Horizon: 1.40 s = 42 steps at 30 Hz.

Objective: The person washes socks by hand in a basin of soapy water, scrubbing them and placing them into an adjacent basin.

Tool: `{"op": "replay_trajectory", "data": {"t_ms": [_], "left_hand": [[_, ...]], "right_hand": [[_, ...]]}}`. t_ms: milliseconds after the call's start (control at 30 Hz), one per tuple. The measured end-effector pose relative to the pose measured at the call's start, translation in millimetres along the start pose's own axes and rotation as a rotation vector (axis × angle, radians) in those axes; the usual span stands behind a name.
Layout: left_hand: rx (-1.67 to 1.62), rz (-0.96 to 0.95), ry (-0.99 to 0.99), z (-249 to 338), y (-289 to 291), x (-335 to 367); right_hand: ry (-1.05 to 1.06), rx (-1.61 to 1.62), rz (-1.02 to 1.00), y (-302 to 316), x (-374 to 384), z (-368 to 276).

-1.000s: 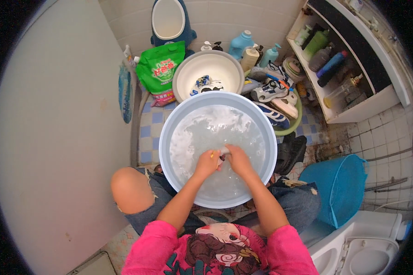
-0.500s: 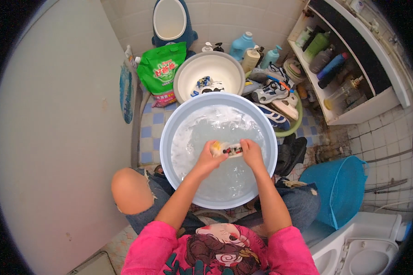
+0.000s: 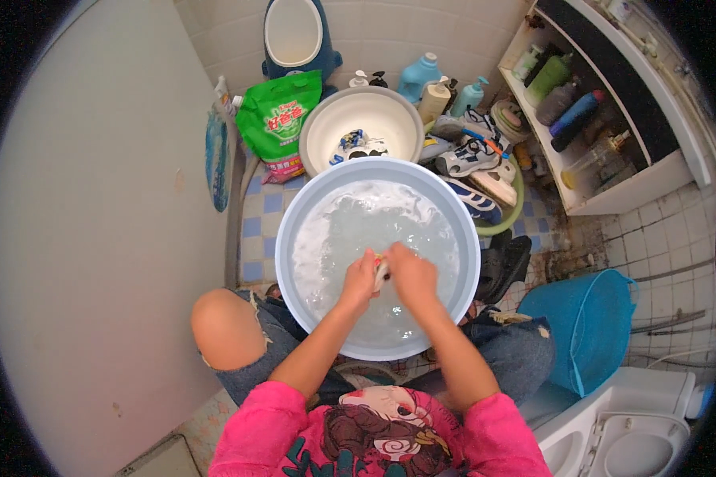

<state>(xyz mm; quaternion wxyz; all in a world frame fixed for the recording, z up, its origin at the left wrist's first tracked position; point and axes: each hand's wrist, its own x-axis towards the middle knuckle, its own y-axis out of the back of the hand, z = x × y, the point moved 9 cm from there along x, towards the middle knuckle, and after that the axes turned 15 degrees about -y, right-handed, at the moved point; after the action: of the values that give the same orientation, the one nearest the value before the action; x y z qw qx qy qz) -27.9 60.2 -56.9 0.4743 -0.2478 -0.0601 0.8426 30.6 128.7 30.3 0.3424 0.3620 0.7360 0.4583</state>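
Note:
Over the soapy water of a large pale blue basin (image 3: 290,306), my two hands are close together at the middle. My left hand (image 3: 361,280) is closed round a small white cloth (image 3: 382,273) with coloured patches, sock-like in size; most of it is hidden in the fingers. Pressed against its other side is my right hand (image 3: 413,275), curled like a fist and slightly blurred, gripping the upper end. Behind the tub, a smaller white basin (image 3: 322,131) holds several crumpled patterned cloth pieces (image 3: 358,147) in blue, black and white.
A green detergent bag (image 3: 282,119) stands at the back left. Shoes (image 3: 469,159) are heaped in a green-rimmed tub, beside pump bottles (image 3: 435,102). Dark slippers (image 3: 505,266) and a blue bucket (image 3: 581,330) are on the right, a shelf (image 3: 569,143) behind them.
The cloth was stretched out sideways between both hands. Now it is bunched up, with my right hand moved left against my left hand and its fingers curled in.

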Motion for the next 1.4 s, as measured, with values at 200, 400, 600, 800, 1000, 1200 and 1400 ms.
{"op": "replay_trajectory", "data": {"t_ms": [200, 400, 600, 800, 1000, 1200, 1400], "left_hand": [[0.198, 0.235, -0.225, 3.9, 26.0, 8.7], [-0.264, 0.080, -0.102, -41.7, 33.5, 35.1], [-0.104, 0.066, -0.087, 0.7, 5.7, 10.2], [-0.084, 0.227, -0.132, -12.1, 34.1, 16.8], [-0.211, 0.113, -0.018, -10.2, 6.8, 10.7], [0.539, 0.209, -0.547, 26.7, 41.0, 11.2], [1.303, 0.044, -0.669, 49.0, -6.2, -9.6]], "right_hand": [[-0.196, 0.444, -0.142, -49.3, 26.7, 70.8], [0.056, 0.639, -0.102, -14.3, -13.7, -20.0], [-0.039, 0.065, 0.092, -0.4, 0.4, -1.2], [-0.010, 0.313, 0.050, -7.3, -11.0, -11.1], [-0.065, 0.048, -0.054, -6.3, -3.3, -4.2], [0.032, 0.083, 0.167, -11.3, 0.0, 26.4], [0.008, 0.199, -0.015, -41.7, 8.3, 45.2]]}}
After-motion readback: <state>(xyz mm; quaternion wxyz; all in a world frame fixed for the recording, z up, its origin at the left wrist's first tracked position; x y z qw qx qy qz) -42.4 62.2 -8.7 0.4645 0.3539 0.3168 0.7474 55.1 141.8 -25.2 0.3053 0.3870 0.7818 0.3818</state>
